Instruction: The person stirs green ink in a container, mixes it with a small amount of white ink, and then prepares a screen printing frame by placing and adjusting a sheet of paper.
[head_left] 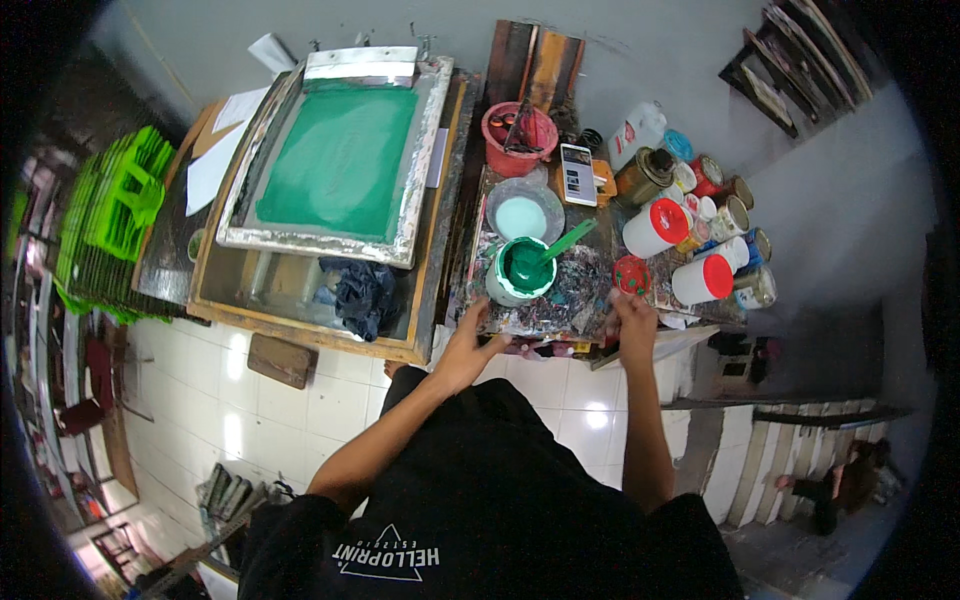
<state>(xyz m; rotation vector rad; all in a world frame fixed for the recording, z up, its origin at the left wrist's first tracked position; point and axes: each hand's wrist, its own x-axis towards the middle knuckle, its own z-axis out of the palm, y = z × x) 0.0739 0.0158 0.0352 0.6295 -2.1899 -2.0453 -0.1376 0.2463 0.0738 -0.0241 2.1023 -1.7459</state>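
In tub (511,293), spatula (570,238) aslant rightward

On my feed I get a fairly bright middle, with hard white glare streaking the floor tiles (310,405), dimmer shade around the steps (770,470) at lower right, straight edges bowing, and soft detail toward the black rim.

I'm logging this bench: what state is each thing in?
White tub, open
Green stirrer, leaning in tub
Red lid, green-smeared
Grey bowl, uncovered
Phone, screen lit
Red-capped jars, closed
Mesh, coated green
Dark bundle, crumpled
Left hand, open
Right hand, by lid, grip unclear
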